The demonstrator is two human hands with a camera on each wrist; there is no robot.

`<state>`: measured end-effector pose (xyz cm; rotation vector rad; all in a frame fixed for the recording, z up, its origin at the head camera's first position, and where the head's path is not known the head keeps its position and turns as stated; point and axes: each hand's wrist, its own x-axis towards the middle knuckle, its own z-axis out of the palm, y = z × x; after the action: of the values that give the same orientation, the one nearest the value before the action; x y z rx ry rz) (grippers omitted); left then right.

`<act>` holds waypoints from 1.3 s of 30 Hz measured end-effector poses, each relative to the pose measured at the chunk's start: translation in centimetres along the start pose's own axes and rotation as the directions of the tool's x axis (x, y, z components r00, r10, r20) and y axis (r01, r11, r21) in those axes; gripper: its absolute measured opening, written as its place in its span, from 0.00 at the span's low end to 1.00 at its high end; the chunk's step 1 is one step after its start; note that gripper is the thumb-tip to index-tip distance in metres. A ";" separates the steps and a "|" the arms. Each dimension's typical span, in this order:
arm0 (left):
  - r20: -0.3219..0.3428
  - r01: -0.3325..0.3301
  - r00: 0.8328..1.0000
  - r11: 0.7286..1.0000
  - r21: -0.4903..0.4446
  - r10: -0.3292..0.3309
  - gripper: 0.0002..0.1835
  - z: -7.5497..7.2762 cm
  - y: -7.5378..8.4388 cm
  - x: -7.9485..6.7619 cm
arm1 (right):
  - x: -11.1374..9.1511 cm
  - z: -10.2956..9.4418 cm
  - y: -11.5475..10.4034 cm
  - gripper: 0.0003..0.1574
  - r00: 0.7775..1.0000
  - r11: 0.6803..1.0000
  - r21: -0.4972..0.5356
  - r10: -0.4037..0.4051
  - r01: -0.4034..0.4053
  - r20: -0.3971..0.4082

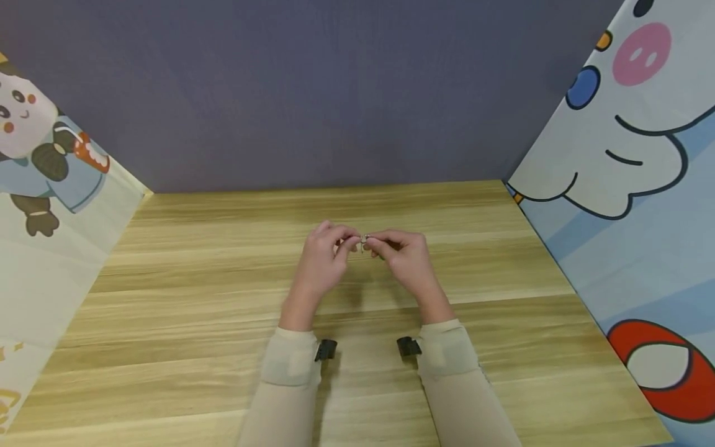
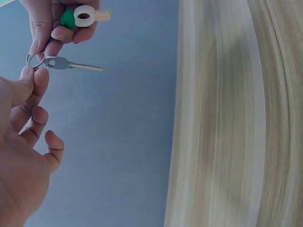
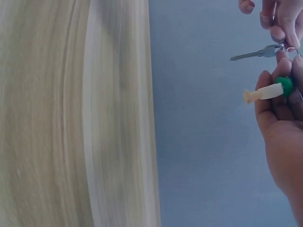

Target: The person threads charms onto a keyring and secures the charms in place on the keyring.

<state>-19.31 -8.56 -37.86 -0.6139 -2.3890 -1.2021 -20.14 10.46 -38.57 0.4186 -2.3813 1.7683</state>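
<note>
Over the middle of the table, my left hand (image 1: 323, 261) and right hand (image 1: 410, 262) meet fingertip to fingertip at a small metal key ring (image 2: 35, 60). Thumb and finger of the left hand pinch one side of the ring; the right hand pinches the other. A silver key (image 2: 71, 64) hangs from the ring between the hands, blade pointing away from the fingers. Against the right hand's curled fingers lies a small charm (image 3: 271, 91) with green, white and pale orange parts. Fingertips partly hide the ring.
The light wood-grain table (image 1: 212, 310) spreads beneath both hands. A dark grey-blue panel (image 1: 335, 93) rises along its far edge. Printed cartoon panels stand at the left (image 1: 56, 186) and right (image 1: 642, 248). Black clips (image 1: 326, 349) sit at both wrists.
</note>
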 end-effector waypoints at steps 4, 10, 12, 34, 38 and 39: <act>-0.017 0.031 0.999 0.997 -0.068 -0.032 0.07 0.2 0.0 0.0 | 0.1 0.1 0.2 0.09 1.000 0.997 0.071 0.005 -0.004 -0.013; -0.072 0.044 0.996 0.980 -0.193 -0.059 0.06 0.6 0.0 0.2 | 0.3 0.1 0.3 0.10 1.000 0.987 0.157 0.023 -0.019 -0.021; -0.083 0.047 0.994 0.974 -0.223 -0.067 0.06 0.7 0.0 0.2 | 0.2 0.0 0.2 0.10 0.999 0.984 0.177 0.040 -0.036 -0.017; -0.005 0.236 0.953 0.757 -0.609 -0.301 0.07 2.1 0.5 0.0 | 0.0 0.2 -0.3 0.13 0.998 0.946 0.324 0.034 -0.016 -0.050; 0.005 0.252 0.953 0.784 -0.567 -0.303 0.07 1.8 0.5 0.0 | 0.0 0.1 -0.5 0.11 0.996 0.967 0.254 0.040 -0.019 -0.078; 0.006 0.256 0.953 0.798 -0.545 -0.302 0.08 1.8 0.5 0.0 | -0.1 0.1 -0.6 0.10 0.996 0.974 0.227 0.038 -0.017 -0.086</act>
<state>-19.34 -6.86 -38.51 -0.3562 -2.1086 -2.0287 -19.91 10.20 -38.08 0.3262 -2.1438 2.0347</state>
